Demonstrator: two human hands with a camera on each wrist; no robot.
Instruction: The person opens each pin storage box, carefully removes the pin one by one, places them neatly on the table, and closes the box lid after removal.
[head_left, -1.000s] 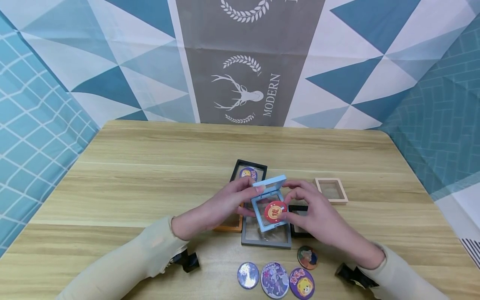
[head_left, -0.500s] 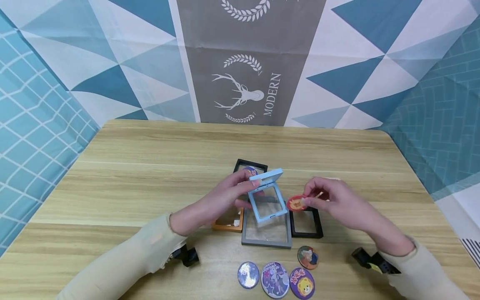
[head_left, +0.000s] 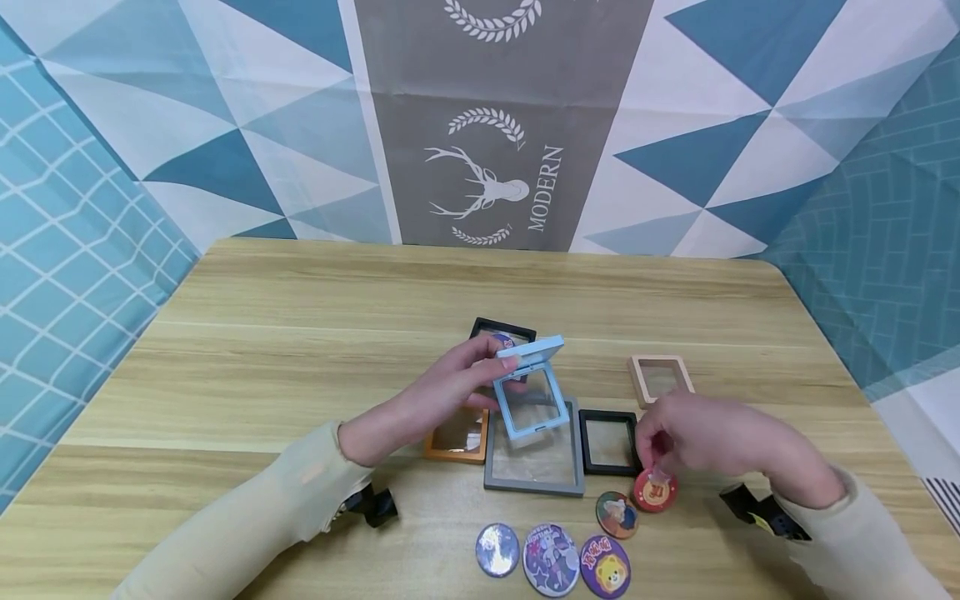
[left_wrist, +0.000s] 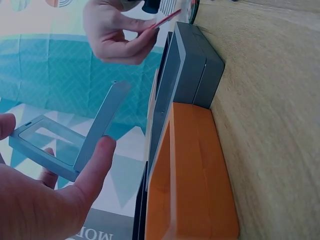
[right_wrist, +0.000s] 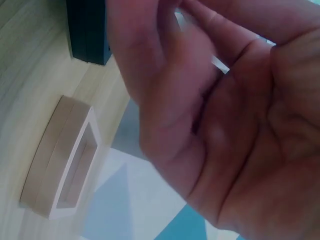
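Note:
My left hand [head_left: 465,375] grips a light blue hinged display frame [head_left: 540,430] above the grey frame, thumb at the hinge side. Its lid [left_wrist: 102,120] is swung up, and its clear window has nothing in it. To the right, my right hand [head_left: 705,433] pinches a red round badge [head_left: 655,493] with gold lettering, low over the table beside the small black frame [head_left: 609,471]. The left wrist view shows the red badge [left_wrist: 167,18] edge-on between thumb and fingers. In the right wrist view, the curled fingers [right_wrist: 175,100] hide it.
Under the blue frame lies a grey frame [head_left: 534,487], with an orange frame [head_left: 455,456] on its left. Behind are a black frame [head_left: 505,326] holding a badge and a beige frame [head_left: 638,382]. Several badges, including a purple bear badge [head_left: 606,567] and a green-orange one [head_left: 617,514], lie in front.
My right hand has taken the red badge out of the blue frame, moved it right, then down toward the front badges. The left hand shifted the blue frame slightly left.

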